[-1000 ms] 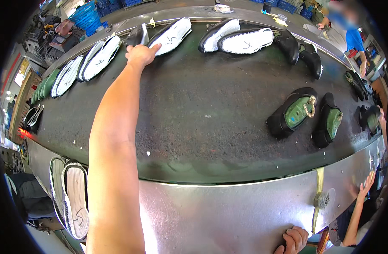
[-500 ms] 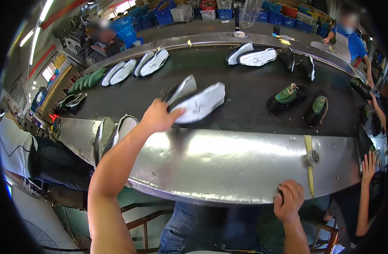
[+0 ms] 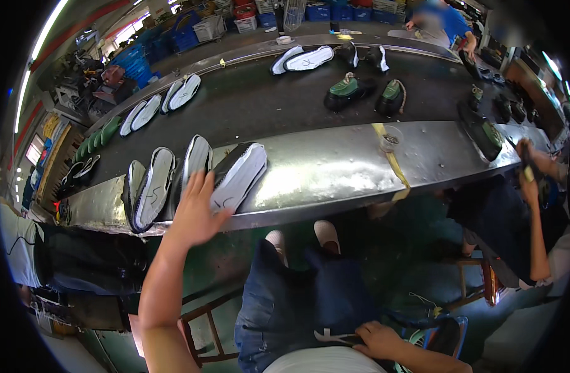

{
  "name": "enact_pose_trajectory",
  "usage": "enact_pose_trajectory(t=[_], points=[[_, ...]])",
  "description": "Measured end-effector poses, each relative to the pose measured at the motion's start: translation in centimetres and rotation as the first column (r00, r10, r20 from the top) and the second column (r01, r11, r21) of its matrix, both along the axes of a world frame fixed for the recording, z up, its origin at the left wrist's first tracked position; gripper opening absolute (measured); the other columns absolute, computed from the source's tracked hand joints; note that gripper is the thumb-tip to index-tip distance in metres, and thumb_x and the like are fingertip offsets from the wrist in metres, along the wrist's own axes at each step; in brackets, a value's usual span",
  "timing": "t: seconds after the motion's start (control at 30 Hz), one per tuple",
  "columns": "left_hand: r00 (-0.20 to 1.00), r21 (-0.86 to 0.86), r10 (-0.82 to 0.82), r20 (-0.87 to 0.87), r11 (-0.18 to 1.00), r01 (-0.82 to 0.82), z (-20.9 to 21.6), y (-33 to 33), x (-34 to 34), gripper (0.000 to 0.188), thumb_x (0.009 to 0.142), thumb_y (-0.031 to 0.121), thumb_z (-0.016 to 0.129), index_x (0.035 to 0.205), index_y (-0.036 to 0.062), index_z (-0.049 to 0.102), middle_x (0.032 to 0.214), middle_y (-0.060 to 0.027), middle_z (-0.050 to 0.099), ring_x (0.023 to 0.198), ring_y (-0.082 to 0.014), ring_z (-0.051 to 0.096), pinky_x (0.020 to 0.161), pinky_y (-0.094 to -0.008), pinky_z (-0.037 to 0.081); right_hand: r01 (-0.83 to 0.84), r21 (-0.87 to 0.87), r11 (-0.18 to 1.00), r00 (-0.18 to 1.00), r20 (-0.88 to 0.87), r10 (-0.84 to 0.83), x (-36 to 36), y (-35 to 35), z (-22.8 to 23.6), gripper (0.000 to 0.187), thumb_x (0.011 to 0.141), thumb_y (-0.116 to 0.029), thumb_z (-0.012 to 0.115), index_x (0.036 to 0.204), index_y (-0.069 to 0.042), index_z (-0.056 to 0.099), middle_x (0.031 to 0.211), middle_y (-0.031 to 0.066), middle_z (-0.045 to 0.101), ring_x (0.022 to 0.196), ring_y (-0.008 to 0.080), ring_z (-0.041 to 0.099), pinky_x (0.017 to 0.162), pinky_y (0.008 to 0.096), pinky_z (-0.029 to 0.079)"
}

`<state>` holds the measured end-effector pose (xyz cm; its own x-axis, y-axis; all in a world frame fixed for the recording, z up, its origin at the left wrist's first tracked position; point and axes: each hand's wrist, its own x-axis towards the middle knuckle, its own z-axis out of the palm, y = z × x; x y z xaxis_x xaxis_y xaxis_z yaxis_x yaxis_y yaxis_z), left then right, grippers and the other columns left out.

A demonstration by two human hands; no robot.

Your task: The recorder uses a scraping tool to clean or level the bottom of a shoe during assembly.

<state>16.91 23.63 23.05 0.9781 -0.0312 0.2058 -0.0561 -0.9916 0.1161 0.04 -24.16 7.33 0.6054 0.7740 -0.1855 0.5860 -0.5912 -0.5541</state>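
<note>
My left hand (image 3: 198,211) is open, its fingers stretched over the lower end of a pair of dark shoe uppers with white bottoms on the metal ledge. Of that pair, one upper (image 3: 198,155) leans behind my fingers and the other upper (image 3: 243,177) lies just right of them. Another such pair rests close by to the left, its nearer upper (image 3: 154,189) showing a hand-drawn mark. Low down, over my lap, my right hand (image 3: 381,342) is closed round a pale metal tool (image 3: 333,337) with a hooked end; its exact kind is unclear.
Beyond the metal ledge (image 3: 322,158) runs a black belt (image 3: 248,102) carrying more white-bottomed uppers (image 3: 308,59) and green-and-black shoes (image 3: 347,92). A small round container (image 3: 389,139) stands by yellow tape. Co-workers are at the right, one handling a shoe. A wooden stool (image 3: 478,280) stands below.
My left hand has brought the pair of uppers from over the belt to the ledge and loosened its grip. My right hand has gone from the ledge edge to my lap. The view has turned.
</note>
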Motion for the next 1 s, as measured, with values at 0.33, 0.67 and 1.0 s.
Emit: enact_pose_trajectory(t=[0.33, 0.67, 1.0], points=[[0.888, -0.135, 0.004, -0.460, 0.988, -0.075, -1.8, 0.3, 16.4, 0.080, 0.083, 0.051, 0.074, 0.140, 0.0007, 0.052, 0.128, -0.0218, 0.064, 0.118, -0.0321, 0.062, 0.104, -0.0372, 0.045, -0.054, -0.022, 0.998, 0.961, -0.273, 0.046, 0.9, -1.1, -1.2, 0.055, 0.073, -0.016, 0.069, 0.125, -0.002, 0.057, 0.121, 0.0200, 0.059, 0.116, 0.0315, 0.058, 0.087, 0.0416, 0.055], [0.968, -0.994, -0.249, -0.010, 0.110, 0.018, -8.2, -12.9, -8.2, 0.078, 0.091, 0.028, 0.074, 0.153, 0.0044, 0.034, 0.149, -0.0175, 0.045, 0.137, -0.0247, 0.042, 0.115, -0.0364, 0.032, 0.591, 0.250, 0.767, 0.749, -0.525, -0.405, 5.0, 4.8, 3.9, 0.061, 0.075, -0.018, 0.085, 0.122, -0.003, 0.049, 0.109, 0.0073, 0.064, 0.086, 0.0165, 0.064, 0.080, 0.0332, 0.054], [0.826, -0.973, -0.553, -0.112, -0.106, -0.203, -13.3, -13.8, -14.5, 0.086, 0.089, 0.011, 0.074, 0.159, 0.0104, 0.025, 0.145, -0.0092, 0.047, 0.130, -0.0162, 0.045, 0.111, -0.0326, 0.035, 0.374, 0.466, 0.802, 0.816, -0.576, -0.046, 8.1, 8.4, 3.1, 0.043, 0.089, -0.006, 0.068, 0.128, 0.000, 0.051, 0.112, 0.0143, 0.066, 0.103, 0.0194, 0.064, 0.093, 0.0341, 0.050]])
